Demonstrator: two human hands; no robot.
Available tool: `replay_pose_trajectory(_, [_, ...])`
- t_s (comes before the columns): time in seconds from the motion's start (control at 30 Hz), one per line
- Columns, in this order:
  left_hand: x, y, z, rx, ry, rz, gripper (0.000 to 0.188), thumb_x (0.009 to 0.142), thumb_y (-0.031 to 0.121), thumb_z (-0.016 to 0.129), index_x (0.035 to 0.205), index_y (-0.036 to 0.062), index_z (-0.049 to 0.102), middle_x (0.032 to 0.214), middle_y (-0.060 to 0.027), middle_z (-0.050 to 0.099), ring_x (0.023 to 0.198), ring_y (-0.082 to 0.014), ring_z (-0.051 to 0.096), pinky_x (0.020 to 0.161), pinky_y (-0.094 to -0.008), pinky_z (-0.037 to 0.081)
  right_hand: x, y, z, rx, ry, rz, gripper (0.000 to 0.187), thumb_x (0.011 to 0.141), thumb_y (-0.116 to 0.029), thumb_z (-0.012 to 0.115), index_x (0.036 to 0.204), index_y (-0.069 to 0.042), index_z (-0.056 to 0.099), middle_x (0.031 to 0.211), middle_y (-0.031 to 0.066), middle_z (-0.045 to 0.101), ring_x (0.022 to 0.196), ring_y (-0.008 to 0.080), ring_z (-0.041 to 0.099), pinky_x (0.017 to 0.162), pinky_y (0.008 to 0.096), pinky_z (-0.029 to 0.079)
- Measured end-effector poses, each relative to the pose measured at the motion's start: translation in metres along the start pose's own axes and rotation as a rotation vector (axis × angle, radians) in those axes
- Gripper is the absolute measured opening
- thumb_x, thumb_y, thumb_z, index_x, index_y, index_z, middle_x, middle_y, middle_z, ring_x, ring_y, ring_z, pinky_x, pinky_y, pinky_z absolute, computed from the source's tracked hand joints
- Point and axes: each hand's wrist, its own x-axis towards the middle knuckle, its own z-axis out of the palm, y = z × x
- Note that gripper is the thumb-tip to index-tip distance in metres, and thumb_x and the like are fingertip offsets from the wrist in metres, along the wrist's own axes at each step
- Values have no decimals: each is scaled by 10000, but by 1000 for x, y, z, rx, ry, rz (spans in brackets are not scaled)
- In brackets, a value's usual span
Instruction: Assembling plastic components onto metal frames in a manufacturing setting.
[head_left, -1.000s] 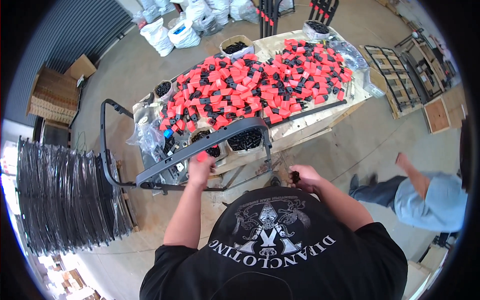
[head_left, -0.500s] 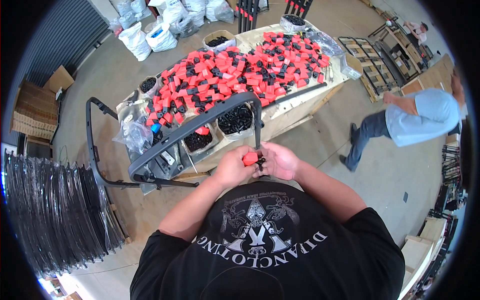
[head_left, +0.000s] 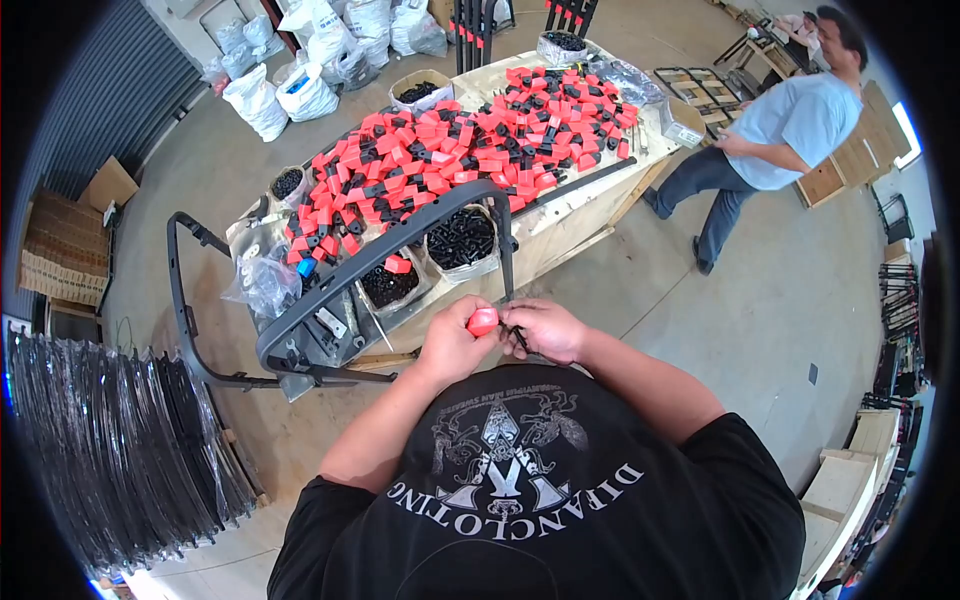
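In front of my chest my left hand (head_left: 452,340) is closed around a red plastic piece (head_left: 483,321), whose rounded end sticks up from the fist. Close beside it, my right hand (head_left: 550,331) pinches a small black part (head_left: 519,338) with a thin shaft; its exact kind is too small to tell. Just beyond my hands stands a black tubular frame (head_left: 385,262), bent into loops and leaning against the table (head_left: 560,235). A large heap of red and black plastic pieces (head_left: 410,160) covers the tabletop.
Open boxes of small black parts (head_left: 462,240) line the near table edge, beside a clear plastic bag (head_left: 265,280) and wrenches. A person in a light blue shirt (head_left: 795,130) stands right of the table. Wrapped black tubes (head_left: 120,450) are stacked at left; white sacks (head_left: 257,103) lie behind.
My right hand has turned over, its back now upward, and its fingers have closed on the small black part. The person at right has moved farther off and turned upright.
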Motion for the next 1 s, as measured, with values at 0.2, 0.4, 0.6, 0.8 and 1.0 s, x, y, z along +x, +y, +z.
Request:
replay_pose_trajectory(0.2, [5, -8, 11, 50, 37, -44, 228, 849, 155, 784, 995, 40, 652, 842, -72, 695, 762, -147, 655, 707, -317, 535, 9, 4, -13, -180, 47, -14, 233, 1009, -260, 581, 1002, -32, 630, 812, 34, 591, 667, 136, 560, 530, 268, 418])
replay_pose_trajectory(0.4, [32, -15, 19, -50, 65, -539, 407, 872, 320, 794, 1064, -12, 656, 876, -147, 699, 799, -241, 691, 737, -357, 549, 22, -6, -52, -53, 87, 44, 236, 1017, -264, 584, 934, -45, 614, 750, 41, 579, 609, 137, 525, 511, 277, 391])
replay_pose_trajectory(0.6, [61, -29, 57, 69, 313, -161, 410, 841, 249, 851, 1006, -56, 631, 882, -113, 695, 760, -176, 667, 698, -313, 543, 23, -26, -83, -150, 83, 150, 245, 1010, -275, 603, 914, -50, 611, 757, 39, 586, 614, 149, 548, 506, 292, 396])
replay_pose_trajectory(0.8, [75, -35, 79, -649, 299, -673, 264, 895, 62, 743, 1015, -25, 524, 1018, -155, 652, 883, -220, 695, 787, -343, 600, 39, -31, -136, 17, 100, 177, 246, 1004, -292, 624, 886, -78, 592, 752, 31, 596, 628, 148, 567, 512, 284, 405])
replay_pose_trajectory(1.0, [86, -59, 100, -1141, 208, -826, 217, 846, -47, 570, 1050, -20, 503, 981, -127, 605, 896, -251, 668, 880, -408, 607, 60, -34, -156, 16, 24, 200, 242, 1006, -285, 612, 896, -70, 603, 762, 31, 590, 638, 148, 558, 530, 296, 408])
